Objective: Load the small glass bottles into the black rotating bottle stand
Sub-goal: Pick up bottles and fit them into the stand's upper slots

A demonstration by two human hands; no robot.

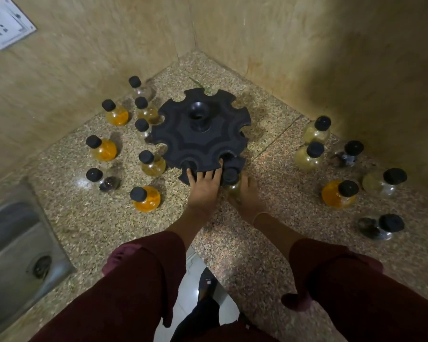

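While the left hand [204, 185] lies with straight, spread fingers on the near rim of the black stand [200, 134], the right hand [248, 195] is wrapped round a small bottle [230, 176], held against the stand's near edge just beside the left fingertips. The other bottles [146, 198] stand on the counter [232, 243], well out to either side of both hands.

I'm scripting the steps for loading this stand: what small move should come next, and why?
Probably push the bottle in the right hand forward into the nearest open notch of the stand. It sits right at that rim, and the left hand rests on the stand.
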